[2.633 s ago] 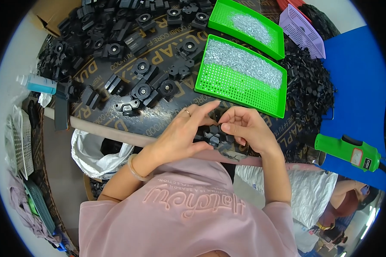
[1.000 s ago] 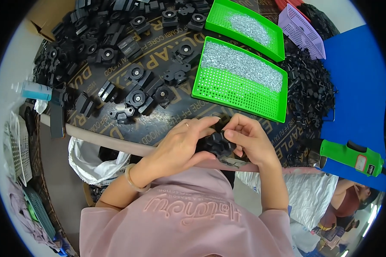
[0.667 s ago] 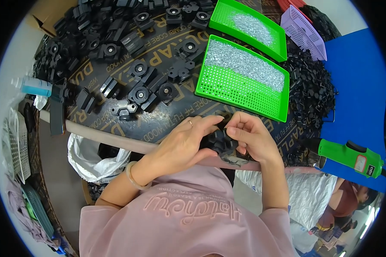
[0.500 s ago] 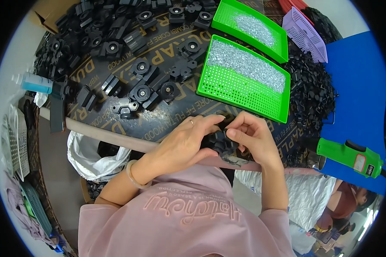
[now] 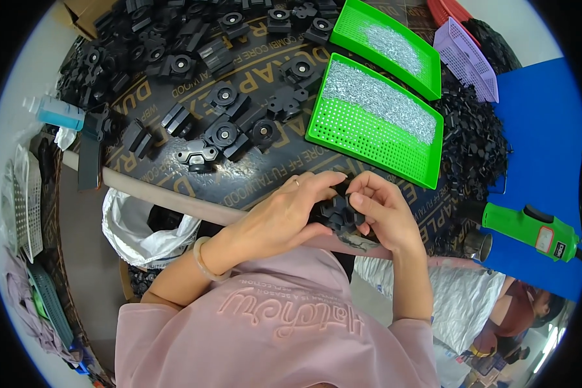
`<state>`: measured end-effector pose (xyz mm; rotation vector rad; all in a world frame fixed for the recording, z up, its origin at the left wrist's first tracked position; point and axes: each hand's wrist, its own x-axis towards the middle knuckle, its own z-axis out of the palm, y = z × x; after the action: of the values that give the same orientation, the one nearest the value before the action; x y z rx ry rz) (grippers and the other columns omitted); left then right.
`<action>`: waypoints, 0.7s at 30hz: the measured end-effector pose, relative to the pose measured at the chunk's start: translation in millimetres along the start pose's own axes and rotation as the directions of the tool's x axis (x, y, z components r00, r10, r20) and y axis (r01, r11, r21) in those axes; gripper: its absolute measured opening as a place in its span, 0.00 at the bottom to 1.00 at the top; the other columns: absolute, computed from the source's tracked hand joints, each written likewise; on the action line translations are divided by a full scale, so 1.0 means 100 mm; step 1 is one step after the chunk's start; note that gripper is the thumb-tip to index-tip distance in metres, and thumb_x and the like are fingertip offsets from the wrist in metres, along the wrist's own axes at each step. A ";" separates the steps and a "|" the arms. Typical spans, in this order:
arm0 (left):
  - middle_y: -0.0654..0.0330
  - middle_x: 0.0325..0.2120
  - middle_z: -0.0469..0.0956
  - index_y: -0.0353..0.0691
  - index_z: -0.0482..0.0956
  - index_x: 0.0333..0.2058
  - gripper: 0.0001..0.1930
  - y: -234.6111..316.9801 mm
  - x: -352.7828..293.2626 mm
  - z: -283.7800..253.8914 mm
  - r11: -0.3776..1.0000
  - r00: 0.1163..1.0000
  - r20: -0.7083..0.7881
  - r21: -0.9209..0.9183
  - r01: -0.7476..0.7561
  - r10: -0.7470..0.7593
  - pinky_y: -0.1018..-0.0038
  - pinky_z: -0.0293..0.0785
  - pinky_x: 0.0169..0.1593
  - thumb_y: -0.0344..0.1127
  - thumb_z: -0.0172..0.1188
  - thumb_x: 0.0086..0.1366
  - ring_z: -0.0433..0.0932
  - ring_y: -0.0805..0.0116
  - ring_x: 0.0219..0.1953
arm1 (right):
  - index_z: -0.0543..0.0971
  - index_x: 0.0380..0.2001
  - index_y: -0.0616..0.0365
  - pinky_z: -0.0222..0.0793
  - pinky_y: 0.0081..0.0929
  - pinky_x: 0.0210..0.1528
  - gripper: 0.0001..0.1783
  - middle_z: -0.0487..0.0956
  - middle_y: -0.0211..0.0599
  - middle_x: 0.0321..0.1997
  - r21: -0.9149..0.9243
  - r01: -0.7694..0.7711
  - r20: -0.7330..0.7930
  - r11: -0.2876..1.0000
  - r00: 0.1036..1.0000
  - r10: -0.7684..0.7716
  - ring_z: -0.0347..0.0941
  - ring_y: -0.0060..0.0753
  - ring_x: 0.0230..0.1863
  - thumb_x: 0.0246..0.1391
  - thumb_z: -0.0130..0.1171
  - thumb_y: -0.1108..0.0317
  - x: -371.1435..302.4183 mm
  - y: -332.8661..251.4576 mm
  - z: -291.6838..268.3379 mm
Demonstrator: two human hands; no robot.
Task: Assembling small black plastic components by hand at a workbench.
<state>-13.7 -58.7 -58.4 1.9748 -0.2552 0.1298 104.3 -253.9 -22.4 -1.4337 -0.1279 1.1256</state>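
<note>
My left hand [image 5: 290,205] is closed around a black plastic part [image 5: 335,213] just over the near edge of the table. The thumb lies along its near side and the fingers reach over the top. My right hand [image 5: 383,208] pinches at the right side of the same part, thumb against the bent fingers. Whether a smaller piece sits in that pinch is hidden. Beyond my hands stands a green perforated tray [image 5: 355,147] of small silvery metal pieces [image 5: 375,100]. Left of it lie several black parts with round centres [image 5: 224,134].
A second green tray [image 5: 427,84] with metal pieces stands farther back, beside a purple basket [image 5: 478,81]. Small black pieces [image 5: 475,139] are heaped at the right. A green power tool [image 5: 527,227] lies near a metal cup [image 5: 477,244]. At the left stands a bottle of blue liquid [image 5: 55,113].
The whole view has shifted slightly, so the table things appear a little farther right and lower. Both hands keep nearly the same hold on the black part.
</note>
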 end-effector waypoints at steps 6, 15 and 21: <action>0.46 0.55 0.74 0.33 0.54 0.61 0.43 -0.06 0.01 0.00 0.991 0.990 -0.039 0.033 -0.133 0.134 0.57 0.71 0.58 0.30 0.74 0.52 0.74 0.42 0.56 | 0.77 0.40 0.59 0.65 0.13 0.23 0.10 0.75 0.22 0.31 0.013 0.013 0.073 1.000 0.997 -0.014 0.67 0.11 0.26 0.59 0.65 0.66 0.02 0.02 -0.07; 0.47 0.53 0.76 0.33 0.55 0.60 0.42 -0.06 0.02 0.00 0.989 0.986 -0.080 0.029 -0.144 0.146 0.57 0.71 0.57 0.29 0.74 0.53 0.75 0.43 0.55 | 0.77 0.40 0.59 0.62 0.11 0.20 0.12 0.74 0.22 0.29 0.215 0.091 0.059 0.972 0.993 -0.106 0.66 0.10 0.24 0.59 0.65 0.64 0.02 0.15 -0.09; 0.49 0.47 0.81 0.34 0.56 0.60 0.42 -0.05 0.03 0.00 0.997 0.997 -0.012 -0.025 -0.078 0.078 0.58 0.70 0.58 0.27 0.74 0.52 0.77 0.44 0.53 | 0.76 0.41 0.61 0.59 0.12 0.19 0.13 0.75 0.25 0.29 -0.011 0.244 -0.075 0.970 0.967 -0.245 0.66 0.10 0.23 0.60 0.64 0.64 -0.20 -0.12 0.13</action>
<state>-10.0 -57.0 -62.3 1.9389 -0.3253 0.1867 91.6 -255.0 0.5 -1.4177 -0.2452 0.8676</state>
